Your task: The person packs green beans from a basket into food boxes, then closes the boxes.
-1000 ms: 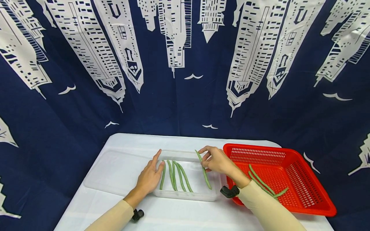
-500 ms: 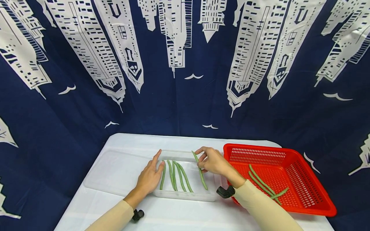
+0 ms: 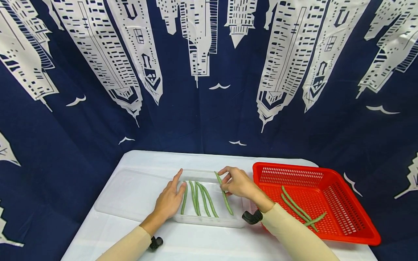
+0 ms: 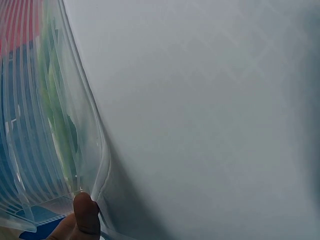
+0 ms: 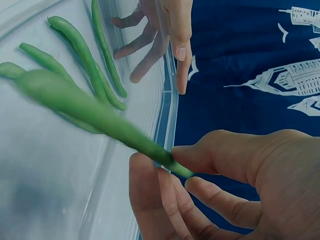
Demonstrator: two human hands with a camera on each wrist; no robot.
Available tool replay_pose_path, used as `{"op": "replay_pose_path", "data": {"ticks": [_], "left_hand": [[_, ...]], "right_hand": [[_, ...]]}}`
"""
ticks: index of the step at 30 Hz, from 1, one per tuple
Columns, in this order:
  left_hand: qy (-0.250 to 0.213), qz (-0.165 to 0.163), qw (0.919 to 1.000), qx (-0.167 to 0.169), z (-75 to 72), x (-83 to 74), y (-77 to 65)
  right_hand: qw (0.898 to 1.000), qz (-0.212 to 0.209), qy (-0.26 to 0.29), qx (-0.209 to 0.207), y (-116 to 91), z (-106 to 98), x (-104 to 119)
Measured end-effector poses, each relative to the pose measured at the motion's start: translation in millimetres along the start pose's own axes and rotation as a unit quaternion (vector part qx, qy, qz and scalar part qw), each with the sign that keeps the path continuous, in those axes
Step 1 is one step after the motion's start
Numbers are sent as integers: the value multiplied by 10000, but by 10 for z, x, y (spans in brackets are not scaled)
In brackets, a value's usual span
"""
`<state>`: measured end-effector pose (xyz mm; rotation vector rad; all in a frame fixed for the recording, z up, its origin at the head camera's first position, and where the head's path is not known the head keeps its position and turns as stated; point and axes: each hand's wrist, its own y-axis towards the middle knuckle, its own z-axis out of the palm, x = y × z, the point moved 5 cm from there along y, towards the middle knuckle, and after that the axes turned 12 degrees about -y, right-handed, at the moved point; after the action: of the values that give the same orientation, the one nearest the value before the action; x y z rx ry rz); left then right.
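My right hand pinches a green bean near its far end, between thumb and fingers, over the right half of a clear plastic container. In the right wrist view the held bean slants away from the fingertips, above the others. Several green beans lie side by side in the container's left half. My left hand rests along the container's left wall, fingers extended and spread, thumb at the rim. Its fingers show through the clear plastic in the right wrist view.
A red slotted basket stands to the right, close beside the container, with a few green beans inside. A flat clear lid lies on the white table at left. A dark blue printed cloth hangs behind.
My right hand has moved slightly left with the bean, further over the container. The left hand and the beans lying in the container have stayed put.
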<state>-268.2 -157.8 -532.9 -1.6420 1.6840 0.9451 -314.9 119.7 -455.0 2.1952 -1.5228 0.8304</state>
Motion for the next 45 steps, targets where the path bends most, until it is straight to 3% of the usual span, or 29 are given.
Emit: {"op": "replay_pose_path", "data": {"ticks": [9,20,34,45], "left_hand": [[-22,18,10000,-6,13,8,5],[-11,18,10000,15,12,18,10],[-13,-9,10000,8,1,8,-11],[-47,34,10000,-2,12,-1,-5]], "right_hand": [[9999,138,-68,41,10,24,-27],[9999,19,-122,-38,-39,-20,6],[9997,-126,-194,-86,-219,-220,-124],[9991,-114,-317,-246,-427,-508,-316]]}}
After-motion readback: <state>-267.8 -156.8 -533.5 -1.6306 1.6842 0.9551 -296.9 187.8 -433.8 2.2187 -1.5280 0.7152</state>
